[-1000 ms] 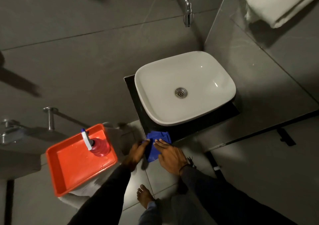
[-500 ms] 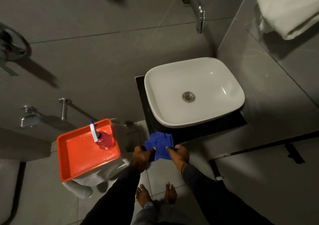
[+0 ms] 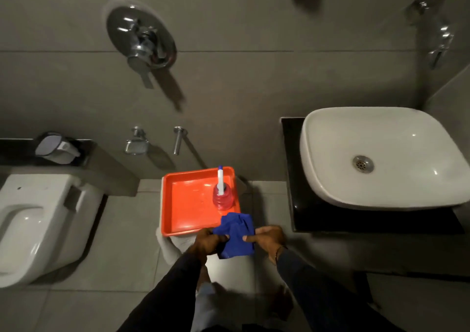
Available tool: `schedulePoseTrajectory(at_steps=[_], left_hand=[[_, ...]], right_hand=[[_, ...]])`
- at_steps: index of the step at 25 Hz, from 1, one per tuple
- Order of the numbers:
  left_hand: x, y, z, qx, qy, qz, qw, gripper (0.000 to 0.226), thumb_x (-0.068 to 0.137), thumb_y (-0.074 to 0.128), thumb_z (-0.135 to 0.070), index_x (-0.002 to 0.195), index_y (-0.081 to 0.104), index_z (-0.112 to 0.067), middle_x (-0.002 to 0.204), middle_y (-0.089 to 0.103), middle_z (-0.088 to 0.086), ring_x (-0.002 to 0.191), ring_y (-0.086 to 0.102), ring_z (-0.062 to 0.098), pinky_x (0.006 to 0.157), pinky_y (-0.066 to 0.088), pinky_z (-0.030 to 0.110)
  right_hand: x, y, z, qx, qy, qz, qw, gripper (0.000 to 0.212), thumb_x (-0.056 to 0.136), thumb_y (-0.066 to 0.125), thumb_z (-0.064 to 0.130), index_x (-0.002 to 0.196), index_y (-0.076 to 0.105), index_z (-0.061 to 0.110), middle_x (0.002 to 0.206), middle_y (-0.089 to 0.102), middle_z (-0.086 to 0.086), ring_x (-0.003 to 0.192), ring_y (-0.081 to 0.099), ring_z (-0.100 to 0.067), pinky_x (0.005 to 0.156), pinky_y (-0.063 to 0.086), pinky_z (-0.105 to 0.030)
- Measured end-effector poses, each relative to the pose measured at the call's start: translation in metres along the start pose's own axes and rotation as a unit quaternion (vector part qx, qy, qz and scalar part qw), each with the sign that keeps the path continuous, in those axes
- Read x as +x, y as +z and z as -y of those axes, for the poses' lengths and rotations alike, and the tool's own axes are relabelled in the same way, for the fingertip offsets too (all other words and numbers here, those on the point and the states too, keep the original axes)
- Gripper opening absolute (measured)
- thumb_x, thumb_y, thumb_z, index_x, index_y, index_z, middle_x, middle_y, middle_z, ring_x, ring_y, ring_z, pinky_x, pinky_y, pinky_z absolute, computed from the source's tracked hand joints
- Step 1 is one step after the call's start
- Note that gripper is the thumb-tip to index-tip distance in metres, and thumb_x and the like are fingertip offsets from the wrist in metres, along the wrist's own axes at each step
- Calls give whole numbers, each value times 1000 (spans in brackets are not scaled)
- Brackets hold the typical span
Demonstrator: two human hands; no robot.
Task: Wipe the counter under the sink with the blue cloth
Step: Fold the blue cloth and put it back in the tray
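Blue cloth [image 3: 236, 232], bunched and creased, pinched between left hand [image 3: 207, 242] and right hand [image 3: 267, 237] fingers.

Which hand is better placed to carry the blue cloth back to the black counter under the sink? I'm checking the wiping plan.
Probably the right hand. Both hands grip the blue cloth, but the right one is on the side nearer the black counter under the white sink; the left hand is beside the orange tray.

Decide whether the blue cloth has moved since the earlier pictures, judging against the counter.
Yes. The cloth, held in both hands, was at the counter's front left corner; it is now clear of it to the left, by the orange tray.
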State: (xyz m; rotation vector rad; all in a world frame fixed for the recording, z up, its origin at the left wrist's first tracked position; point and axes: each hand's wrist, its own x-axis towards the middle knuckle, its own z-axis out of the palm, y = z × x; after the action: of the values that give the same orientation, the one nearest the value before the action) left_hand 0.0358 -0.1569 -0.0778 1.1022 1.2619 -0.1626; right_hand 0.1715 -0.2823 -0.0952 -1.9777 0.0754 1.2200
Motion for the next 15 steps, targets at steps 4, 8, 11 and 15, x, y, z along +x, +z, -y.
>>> schedulePoseTrajectory(at_steps=[4,8,11,15], left_hand=[[42,-89,7,4,-22,-39,999,25,84,65,11,108,67,18,95,63,17,90,56,26,74,49,35],[90,-136,-2,87,-4,-78,993,30,84,69,-8,113,73,-2,110,73,17,105,69,31,98,54,44],[122,-149,-15,129,5,-80,988,39,86,64,-14,125,66,-6,124,70,17,115,66,36,104,51,45],[160,-156,-20,174,12,-47,983,49,84,61,-8,132,57,-4,131,65,19,120,62,39,104,50,50]], right_hand=[[12,96,22,-22,0,-30,999,31,63,92,10,79,69,-2,79,69,-12,77,67,-29,65,58,-33],[48,162,36,-53,-19,-31,998,8,82,78,10,86,76,3,87,71,-10,83,65,-24,72,54,-30],[77,191,47,-60,-1,-52,997,18,88,69,6,104,74,-2,98,71,-12,92,65,-27,88,55,-39],[109,206,53,-70,20,-64,995,21,84,58,-10,70,66,4,75,57,-7,71,50,-19,66,41,-27]])
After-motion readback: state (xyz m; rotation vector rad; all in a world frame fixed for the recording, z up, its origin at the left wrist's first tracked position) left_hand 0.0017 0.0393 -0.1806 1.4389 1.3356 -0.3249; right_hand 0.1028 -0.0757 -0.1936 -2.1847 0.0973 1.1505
